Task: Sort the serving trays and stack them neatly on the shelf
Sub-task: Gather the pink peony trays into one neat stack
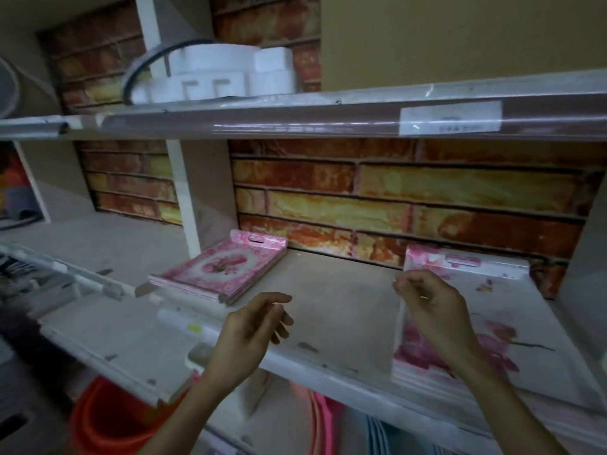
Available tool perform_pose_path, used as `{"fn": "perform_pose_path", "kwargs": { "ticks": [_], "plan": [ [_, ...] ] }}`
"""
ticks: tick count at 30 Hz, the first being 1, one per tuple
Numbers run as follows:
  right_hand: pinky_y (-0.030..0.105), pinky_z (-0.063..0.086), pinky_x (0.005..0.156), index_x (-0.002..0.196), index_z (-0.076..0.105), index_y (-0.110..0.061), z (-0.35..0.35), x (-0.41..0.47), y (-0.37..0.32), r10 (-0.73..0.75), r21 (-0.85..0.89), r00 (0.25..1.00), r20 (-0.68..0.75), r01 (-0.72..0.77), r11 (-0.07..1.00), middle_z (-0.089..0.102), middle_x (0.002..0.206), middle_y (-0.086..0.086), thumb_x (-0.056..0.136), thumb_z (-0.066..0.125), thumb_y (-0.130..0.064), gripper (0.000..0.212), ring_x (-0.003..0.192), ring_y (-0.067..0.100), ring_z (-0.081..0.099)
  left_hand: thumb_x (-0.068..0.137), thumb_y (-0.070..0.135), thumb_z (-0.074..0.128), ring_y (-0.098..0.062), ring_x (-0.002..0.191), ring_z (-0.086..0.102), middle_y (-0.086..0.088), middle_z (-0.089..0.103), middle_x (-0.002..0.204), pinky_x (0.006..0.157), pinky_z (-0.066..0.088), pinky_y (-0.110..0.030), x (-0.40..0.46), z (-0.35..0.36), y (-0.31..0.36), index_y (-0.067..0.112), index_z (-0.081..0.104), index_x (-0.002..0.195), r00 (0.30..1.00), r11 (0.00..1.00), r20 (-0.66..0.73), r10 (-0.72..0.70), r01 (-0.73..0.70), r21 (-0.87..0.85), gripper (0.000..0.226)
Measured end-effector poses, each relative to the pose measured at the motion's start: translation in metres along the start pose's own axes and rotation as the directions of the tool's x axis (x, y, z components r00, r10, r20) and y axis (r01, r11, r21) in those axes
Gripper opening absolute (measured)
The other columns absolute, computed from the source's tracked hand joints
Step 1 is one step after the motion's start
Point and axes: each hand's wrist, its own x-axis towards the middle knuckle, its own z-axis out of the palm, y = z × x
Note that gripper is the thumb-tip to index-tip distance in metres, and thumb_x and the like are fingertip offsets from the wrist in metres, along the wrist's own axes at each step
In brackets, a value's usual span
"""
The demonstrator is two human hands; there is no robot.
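Shelf (335,290): grey board backed by brick-pattern wallpaper (394,192).
Small tray stack (220,270): pink floral serving trays lying flat at the shelf's left, well apart from the other stack.
Large tray stack (512,326): white trays with pink blossoms, flat at the shelf's right.
Left hand (253,326): hovers over the shelf's front edge, fingers loosely curled, holding nothing.
Right hand (433,307): over the large stack's left edge, fingertips drawn together; whether it pinches anything I cannot tell.
Upper shelf (295,123): carries white foam pieces (216,77).

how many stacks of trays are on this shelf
2: a smaller pink stack at the back left of the shelf, and a bigger floral stack on the right under the right hand. How many trays are in each stack can't be told.
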Motion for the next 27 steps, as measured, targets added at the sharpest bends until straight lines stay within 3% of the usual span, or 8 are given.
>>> {"fn": "perform_pose_path", "kwargs": {
  "ticks": [4, 9, 13, 17, 21, 27],
  "plan": [
    [0.024, 0.055, 0.080, 0.089, 0.069, -0.025, 0.060, -0.013, -0.014, -0.010, 0.034, 1.000, 0.030, 0.009, 0.999, 0.073, 0.092, -0.012, 0.091, 0.062, -0.012, 0.015, 0.088, 0.004, 0.068, 0.099, 0.014, 0.048, -0.021, 0.072, 0.069, -0.003, 0.073, 0.082, 0.067, 0.057, -0.042, -0.013, -0.049, -0.024, 0.020, 0.066, 0.109, 0.999, 1.000, -0.035, -0.015, 0.016, 0.025, 0.021],
    [0.031, 0.056, 0.084, 0.089, 0.068, -0.028, 0.116, -0.026, -0.021, 0.038, 0.060, 0.992, 0.120, -0.045, 0.997, 0.073, 0.089, -0.011, 0.091, 0.061, -0.015, 0.015, 0.087, 0.005, 0.068, 0.100, 0.018, 0.048, -0.019, 0.075, 0.069, 0.000, 0.072, 0.083, 0.067, 0.058, -0.041, -0.019, -0.092, -0.052, 0.025, 0.064, 0.109, 0.999, 0.996, -0.034, -0.001, 0.004, 0.085, 0.020],
    [0.037, 0.058, 0.084, 0.085, 0.068, -0.031, 0.153, -0.017, -0.024, 0.066, 0.082, 0.984, 0.166, -0.081, 0.993, 0.073, 0.085, -0.012, 0.090, 0.062, -0.014, 0.019, 0.084, 0.006, 0.069, 0.094, 0.040, 0.047, -0.014, 0.081, 0.069, 0.008, 0.073, 0.086, 0.069, 0.058, -0.036, -0.010, -0.118, -0.077, 0.027, 0.061, 0.114, 1.000, 0.986, -0.016, 0.005, -0.002, 0.166, 0.027],
    [0.041, 0.058, 0.085, 0.085, 0.068, -0.029, 0.188, -0.002, -0.022, 0.092, 0.115, 0.976, 0.196, -0.116, 0.987, 0.074, 0.086, -0.008, 0.091, 0.061, -0.012, 0.019, 0.085, 0.009, 0.070, 0.096, 0.025, 0.055, -0.004, 0.087, 0.064, 0.015, 0.069, 0.094, 0.071, 0.052, -0.020, 0.017, -0.135, -0.109, 0.026, 0.060, 0.117, 0.995, 0.934, 0.029, 0.097, -0.101, 0.343, 0.021],
    [0.043, 0.057, 0.087, 0.086, 0.069, -0.027, 0.221, 0.022, -0.011, 0.132, 0.123, 0.968, 0.214, -0.160, 0.979, 0.074, 0.086, -0.007, 0.092, 0.061, -0.014, 0.016, 0.085, 0.011, 0.070, 0.093, 0.040, 0.053, -0.002, 0.100, 0.056, 0.005, 0.064, 0.111, 0.086, 0.047, -0.015, 0.053, -0.144, -0.146, 0.019, 0.056, 0.122, 0.963, 0.804, 0.162, 0.216, -0.269, 0.530, 0.036],
    [0.046, 0.057, 0.085, 0.085, 0.068, -0.026, 0.269, 0.063, 0.007, 0.195, 0.114, 0.957, 0.214, -0.222, 0.968, 0.075, 0.084, -0.003, 0.091, 0.062, -0.012, 0.016, 0.082, 0.014, 0.071, 0.091, 0.048, 0.050, -0.017, 0.110, 0.058, 0.001, 0.060, 0.124, 0.092, 0.051, -0.030, 0.104, -0.150, -0.197, 0.021, 0.053, 0.129, 0.888, 0.530, 0.395, 0.236, -0.458, 0.714, 0.046]
  ]
}}
